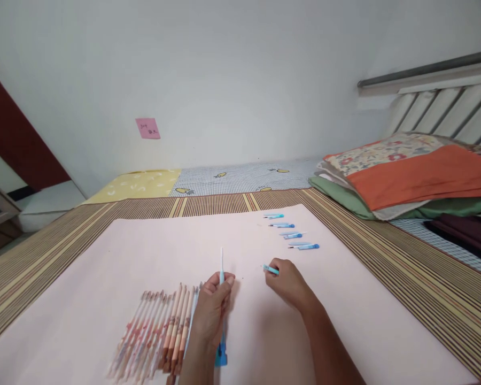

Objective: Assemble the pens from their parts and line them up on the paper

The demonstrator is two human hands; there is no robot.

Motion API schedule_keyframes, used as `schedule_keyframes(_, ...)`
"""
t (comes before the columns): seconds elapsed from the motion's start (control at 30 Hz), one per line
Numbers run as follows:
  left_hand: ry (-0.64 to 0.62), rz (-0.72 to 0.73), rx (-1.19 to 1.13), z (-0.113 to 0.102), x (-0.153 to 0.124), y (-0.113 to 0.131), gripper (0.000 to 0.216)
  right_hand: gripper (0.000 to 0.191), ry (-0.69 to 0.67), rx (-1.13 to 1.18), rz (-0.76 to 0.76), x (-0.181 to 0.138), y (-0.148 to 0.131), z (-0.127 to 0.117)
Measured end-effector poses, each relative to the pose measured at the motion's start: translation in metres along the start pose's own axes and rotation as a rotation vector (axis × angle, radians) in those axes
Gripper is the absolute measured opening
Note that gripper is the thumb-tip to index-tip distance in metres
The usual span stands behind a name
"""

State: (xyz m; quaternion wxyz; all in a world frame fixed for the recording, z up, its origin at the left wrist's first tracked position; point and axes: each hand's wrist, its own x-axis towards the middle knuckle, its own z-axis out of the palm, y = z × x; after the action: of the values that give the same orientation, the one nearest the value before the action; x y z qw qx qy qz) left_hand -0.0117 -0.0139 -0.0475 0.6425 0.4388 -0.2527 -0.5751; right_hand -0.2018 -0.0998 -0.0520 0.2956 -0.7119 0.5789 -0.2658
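Note:
My left hand [212, 310] is closed round a thin white and blue pen part [222, 264] that points up and away; a blue piece [220, 355] shows below the wrist. To its right, my right hand [286, 283] pinches a small light-blue pen cap [270, 269]. Both hands rest over a pale pink sheet [144, 256]. A row of several patterned pen barrels [156, 331] lies side by side just left of my left hand. Farther off, beyond my right hand, several blue pen pieces [292, 235] lie in a slanted line.
The pink sheet lies on a striped woven mat [385, 251] over a bed. Folded blankets, orange on top [417, 176], are stacked at the right by a slatted headboard [444, 107]. A pink note [147, 128] sticks to the white wall.

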Motion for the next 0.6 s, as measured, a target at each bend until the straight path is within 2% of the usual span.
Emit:
schedule_keyframes(0.17,-0.016,-0.007,0.081,0.007,0.000,-0.002,0.037,0.014,-0.105,0.234,-0.176,-0.013,-0.041,-0.005)
schedule_keyframes(0.3,-0.057,-0.010,0.072,0.014,-0.003,0.000,0.036,0.009,-0.082,0.411,-0.280,-0.020,-0.060,-0.003)
schedule_keyframes(0.4,-0.076,-0.005,0.028,0.016,-0.005,0.003,0.033,0.008,-0.061,0.367,-0.314,-0.022,-0.066,0.001)
schedule_keyframes(0.6,-0.028,0.020,0.013,0.012,-0.003,0.004,0.035,0.010,-0.062,0.271,-0.418,-0.025,-0.076,0.004)
